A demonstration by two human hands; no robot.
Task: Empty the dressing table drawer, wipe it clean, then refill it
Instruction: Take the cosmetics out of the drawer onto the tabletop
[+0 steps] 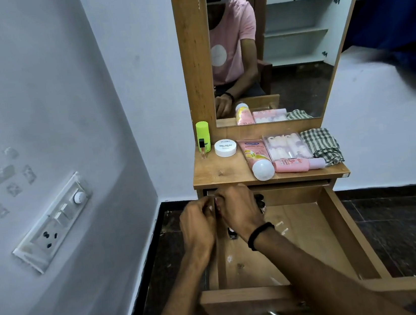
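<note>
The wooden drawer [349,231] of the dressing table is pulled out wide. Both hands meet over its back left corner. My left hand [198,226] reaches over the drawer's left wall. My right hand [239,210], with a black band on the wrist, is just inside. Their fingertips pinch a small object between them, mostly hidden by the fingers. Under the hands stands a small dark bottle [231,233], and dark caps [260,199] show at the back. A few tiny pale pieces [282,228] lie on the drawer floor.
On the tabletop [219,171] stand a green bottle [203,135], a small nail polish bottle [202,149], a white jar [225,148], a pink tube [254,157], a box of false nails [287,147], a pink bottle [297,164] and a checked cloth [322,149]. A wall with a switch panel [54,222] is on the left.
</note>
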